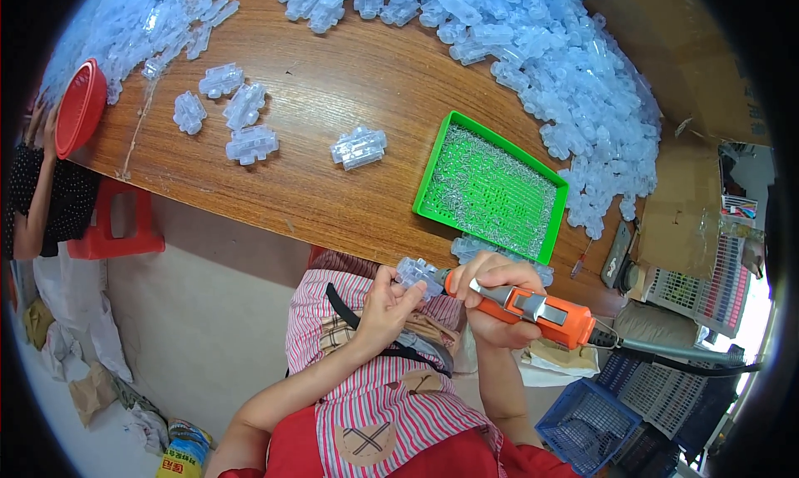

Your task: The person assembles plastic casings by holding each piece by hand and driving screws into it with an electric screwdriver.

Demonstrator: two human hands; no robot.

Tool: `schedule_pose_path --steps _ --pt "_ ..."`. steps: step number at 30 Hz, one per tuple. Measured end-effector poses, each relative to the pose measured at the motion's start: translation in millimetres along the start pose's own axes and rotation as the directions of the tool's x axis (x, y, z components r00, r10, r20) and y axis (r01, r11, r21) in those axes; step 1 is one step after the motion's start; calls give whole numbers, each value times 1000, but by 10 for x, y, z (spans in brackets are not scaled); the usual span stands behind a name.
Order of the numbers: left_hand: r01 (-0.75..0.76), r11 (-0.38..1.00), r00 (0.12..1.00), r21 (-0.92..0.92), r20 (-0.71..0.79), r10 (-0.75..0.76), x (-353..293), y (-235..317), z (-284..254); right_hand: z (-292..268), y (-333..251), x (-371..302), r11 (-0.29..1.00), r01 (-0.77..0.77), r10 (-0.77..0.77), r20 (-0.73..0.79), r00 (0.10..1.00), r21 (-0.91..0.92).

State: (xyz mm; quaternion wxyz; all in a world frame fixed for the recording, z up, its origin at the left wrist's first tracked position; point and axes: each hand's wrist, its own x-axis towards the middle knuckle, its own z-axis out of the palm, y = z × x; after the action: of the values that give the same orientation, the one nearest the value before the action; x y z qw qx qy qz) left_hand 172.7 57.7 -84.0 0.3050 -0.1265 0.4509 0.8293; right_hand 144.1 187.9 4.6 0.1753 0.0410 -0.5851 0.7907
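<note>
My left hand (384, 308) pinches a clear plastic part (420, 277) just off the table's front edge. Wrapped round an orange electric screwdriver (558, 319) is my right hand (499, 299). The screwdriver's tip meets the right side of the clear part; the exact contact point is too small to make out. Just beyond my right hand lies a green tray (426, 197) holding many small metal screws (491, 191). A few clear parts (470, 247) sit against the tray's near side, partly hidden by it.
Several loose clear parts (245, 105) lie on the wooden table (333, 203). Large heaps of them (516, 29) fill the far and right sides. A person at the left touches a red basket (81, 108). A cable (691, 357) trails right from the screwdriver. A blue crate (588, 428) stands lower right.
</note>
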Motion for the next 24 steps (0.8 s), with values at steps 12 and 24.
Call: schedule_pose_path --steps 12,24 --pt "-22 999 1000 -42 10 23 -24 -25 8 59 51 15 1000 -28 29 75 997 -14" --pt "13 996 1000 -83 -1 -13 -35 81 85 60 45 46 987 13 11 150 989 -160"
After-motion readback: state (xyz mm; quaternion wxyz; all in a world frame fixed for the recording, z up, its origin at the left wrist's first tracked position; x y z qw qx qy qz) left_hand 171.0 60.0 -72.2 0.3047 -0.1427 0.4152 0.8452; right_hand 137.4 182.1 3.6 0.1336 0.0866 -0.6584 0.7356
